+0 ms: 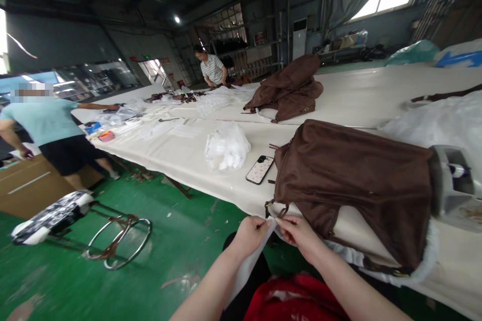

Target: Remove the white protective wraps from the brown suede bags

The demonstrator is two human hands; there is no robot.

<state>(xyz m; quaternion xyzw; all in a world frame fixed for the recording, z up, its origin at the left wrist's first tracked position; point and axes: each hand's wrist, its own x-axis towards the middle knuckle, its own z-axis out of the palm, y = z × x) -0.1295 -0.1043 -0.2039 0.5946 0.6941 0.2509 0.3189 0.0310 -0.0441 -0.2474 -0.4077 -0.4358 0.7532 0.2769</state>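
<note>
My left hand (251,234) and my right hand (297,233) meet at the near edge of the long cream table (188,160). Both pinch a thin white plastic bag (250,261) that hangs down between my forearms. Just beyond my fingers lies a brown leather bag (354,180), flat on the table, with its strap and buckle at the table edge. More white plastic shows under the brown bag's right end.
A phone (259,169) and a heap of clear plastic bags (226,146) lie left of the brown bag. A pile of brown bags (288,89) sits further back. Two other people (48,130) work along the table's far left. A toppled stool (75,225) lies on the green floor.
</note>
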